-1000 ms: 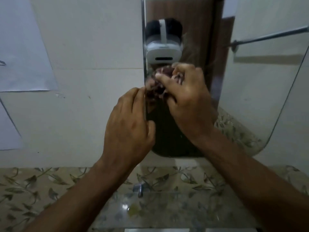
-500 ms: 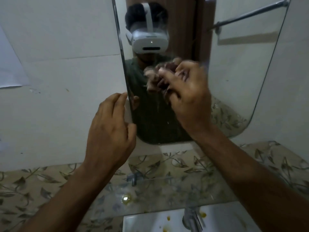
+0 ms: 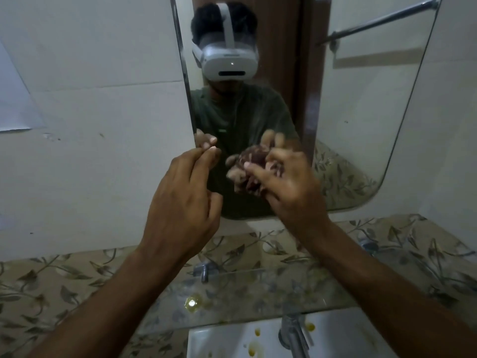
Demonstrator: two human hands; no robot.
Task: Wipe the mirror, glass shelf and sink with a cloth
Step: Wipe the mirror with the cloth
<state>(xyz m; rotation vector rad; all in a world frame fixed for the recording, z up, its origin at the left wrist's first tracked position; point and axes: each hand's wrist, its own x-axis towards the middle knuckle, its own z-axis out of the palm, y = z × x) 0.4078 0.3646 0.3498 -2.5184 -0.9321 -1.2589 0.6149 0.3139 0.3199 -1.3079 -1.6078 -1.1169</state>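
Observation:
A wall mirror [image 3: 361, 120] with rounded corners hangs above a glass shelf [image 3: 245, 303]. My right hand [image 3: 291, 187] grips a crumpled reddish-brown cloth [image 3: 251, 164] and presses it against the lower middle of the mirror. My left hand [image 3: 185, 197] is raised beside the mirror's left edge, its extended fingers reaching the glass and holding nothing. The shelf carries a yellow stain [image 3: 192, 303]. Below it the white sink [image 3: 232, 342] shows yellow spots.
A chrome tap [image 3: 294, 334] rises from the sink at the bottom. A small metal shelf bracket [image 3: 205, 271] sits on the leaf-patterned tile band [image 3: 38, 285]. White wall tiles fill the left side. A towel rail shows as a reflection in the mirror.
The cloth and my right hand have moved down the mirror from near the reflected headset to its lower part. My left hand has stayed at the mirror's left edge. The view has tilted down, revealing more of the sink.

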